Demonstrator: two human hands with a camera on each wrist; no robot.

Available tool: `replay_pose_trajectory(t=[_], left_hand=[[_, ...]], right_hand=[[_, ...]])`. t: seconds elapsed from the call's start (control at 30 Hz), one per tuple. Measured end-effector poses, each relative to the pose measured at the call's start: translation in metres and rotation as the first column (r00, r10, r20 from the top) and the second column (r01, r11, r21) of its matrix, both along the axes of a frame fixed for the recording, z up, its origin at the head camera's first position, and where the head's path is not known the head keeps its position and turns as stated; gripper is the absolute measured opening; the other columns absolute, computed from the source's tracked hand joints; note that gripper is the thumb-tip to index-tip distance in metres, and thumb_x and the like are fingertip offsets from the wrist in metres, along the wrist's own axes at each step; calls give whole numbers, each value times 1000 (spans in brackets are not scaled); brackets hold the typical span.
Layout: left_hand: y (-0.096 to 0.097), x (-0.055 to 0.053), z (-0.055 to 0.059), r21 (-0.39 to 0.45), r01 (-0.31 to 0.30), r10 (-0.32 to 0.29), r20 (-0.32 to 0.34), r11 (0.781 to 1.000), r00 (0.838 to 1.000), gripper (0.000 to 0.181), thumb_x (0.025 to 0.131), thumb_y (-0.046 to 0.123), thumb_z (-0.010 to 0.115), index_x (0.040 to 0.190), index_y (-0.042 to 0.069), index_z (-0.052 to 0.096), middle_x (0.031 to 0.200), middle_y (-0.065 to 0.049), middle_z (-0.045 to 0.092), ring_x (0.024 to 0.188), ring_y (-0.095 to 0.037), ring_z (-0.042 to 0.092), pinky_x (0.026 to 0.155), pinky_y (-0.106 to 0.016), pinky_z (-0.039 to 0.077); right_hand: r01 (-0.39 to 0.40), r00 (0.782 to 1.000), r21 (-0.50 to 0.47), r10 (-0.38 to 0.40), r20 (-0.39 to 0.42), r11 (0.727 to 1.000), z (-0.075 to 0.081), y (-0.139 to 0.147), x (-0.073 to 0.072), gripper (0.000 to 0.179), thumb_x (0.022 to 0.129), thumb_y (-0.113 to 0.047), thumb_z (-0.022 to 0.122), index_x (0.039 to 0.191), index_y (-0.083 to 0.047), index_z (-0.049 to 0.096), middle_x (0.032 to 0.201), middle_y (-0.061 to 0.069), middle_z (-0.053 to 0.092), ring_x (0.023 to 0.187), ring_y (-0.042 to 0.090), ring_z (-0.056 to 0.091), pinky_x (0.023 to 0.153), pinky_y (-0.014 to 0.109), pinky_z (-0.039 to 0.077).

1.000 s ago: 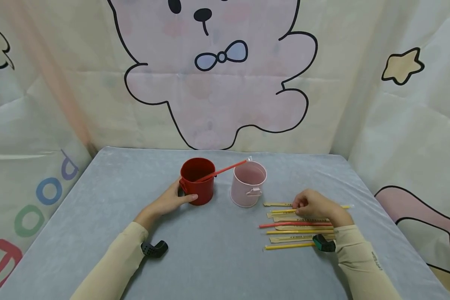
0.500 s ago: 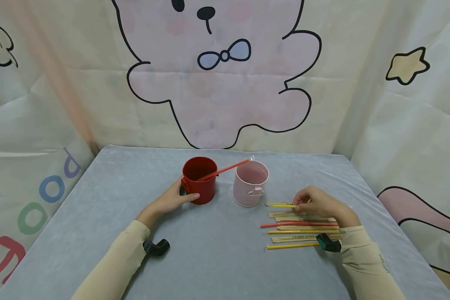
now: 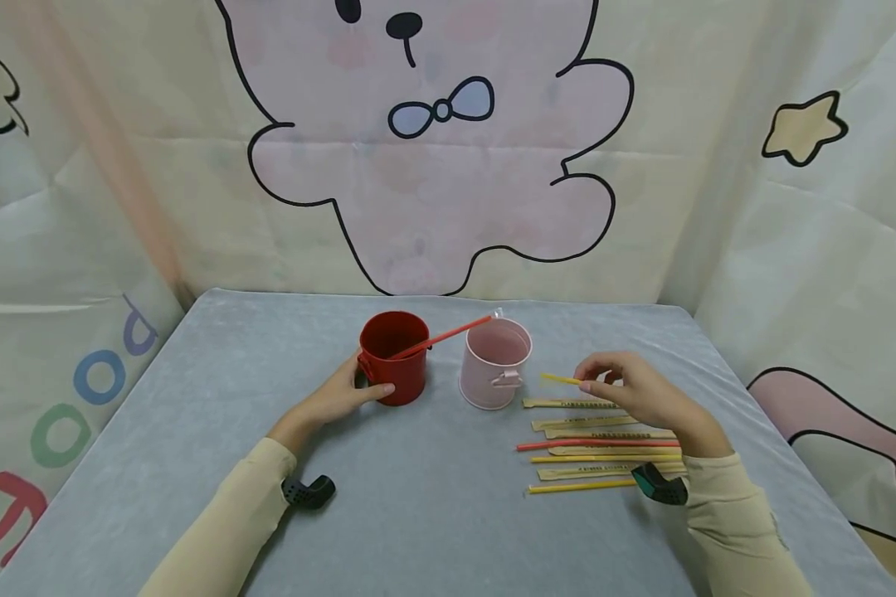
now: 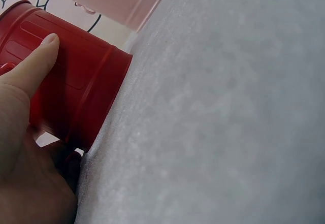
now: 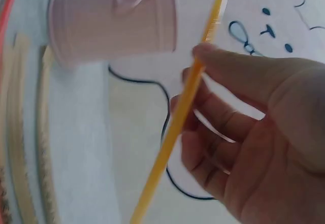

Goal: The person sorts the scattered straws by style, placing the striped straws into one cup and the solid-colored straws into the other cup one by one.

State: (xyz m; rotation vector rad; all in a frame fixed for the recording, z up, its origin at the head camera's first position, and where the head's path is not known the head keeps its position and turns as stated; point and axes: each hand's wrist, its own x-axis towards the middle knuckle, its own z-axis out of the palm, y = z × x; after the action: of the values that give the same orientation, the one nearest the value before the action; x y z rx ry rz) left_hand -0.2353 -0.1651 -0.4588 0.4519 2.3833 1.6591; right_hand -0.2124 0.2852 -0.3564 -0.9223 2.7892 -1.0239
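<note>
My left hand grips the side of a red bucket, its thumb lying across the front wall. Inside that bucket leans a red straw, its wrapped tip reaching over the rim of the pink bucket. To the right, my right hand pinches a yellow straw between thumb and fingers, lifted off the table. In the right wrist view the straw slants past the pink bucket. The left wrist view shows the thumb on the red bucket, which stands upright on the cloth.
Below my right hand lies a row of straws: several paper-wrapped ones, a red straw and yellow straws. A grey-blue cloth covers the table. Printed curtains hang behind and at the sides.
My right hand has lifted the yellow straw from the row and moved it up and away from the other straws. The left hand and both buckets stay in place.
</note>
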Motion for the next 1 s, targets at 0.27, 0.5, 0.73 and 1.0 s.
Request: replay_pose_trajectory(t=[0.27, 0.5, 0.73, 1.0], left_hand=[[1, 2, 2, 7, 5, -5, -2, 1000, 1000, 81, 92, 31, 73, 157, 18, 27, 158, -8, 39, 147, -31, 29, 121, -63, 27], [-1, 4, -1, 6, 10, -10, -17, 1000, 1000, 78, 92, 28, 73, 156, 16, 30, 155, -9, 41, 145, -32, 32, 119, -62, 29], [2, 5, 0, 3, 10, -10, 2, 1000, 1000, 81, 92, 31, 73, 158, 18, 27, 158, -7, 39, 148, -31, 30, 121, -63, 26], [0, 2, 3, 4, 6, -6, -5, 1000, 1000, 80, 92, 30, 73, 157, 18, 27, 156, -8, 40, 145, -31, 31, 120, -63, 29]], right_hand=[[-38, 998, -453, 54, 21, 891, 11, -5, 8, 17, 99, 8, 54, 106, -1, 66, 99, -11, 69, 88, 2, 64, 78, 16, 53], [-59, 986, -725, 152, 64, 686, 16, -13, 14, 20, 102, 8, 46, 110, 0, 62, 102, 0, 71, 95, 14, 67, 81, 24, 56], [-155, 971, -848, 235, -37, 508, 25, -28, 24, 28, 100, 15, 42, 124, 6, 54, 104, 9, 69, 97, 19, 69, 87, 27, 59], [-215, 962, -899, 241, -127, 382, 47, -62, 32, 26, 96, 19, 47, 118, 11, 60, 102, 12, 71, 95, 22, 70, 87, 31, 60]])
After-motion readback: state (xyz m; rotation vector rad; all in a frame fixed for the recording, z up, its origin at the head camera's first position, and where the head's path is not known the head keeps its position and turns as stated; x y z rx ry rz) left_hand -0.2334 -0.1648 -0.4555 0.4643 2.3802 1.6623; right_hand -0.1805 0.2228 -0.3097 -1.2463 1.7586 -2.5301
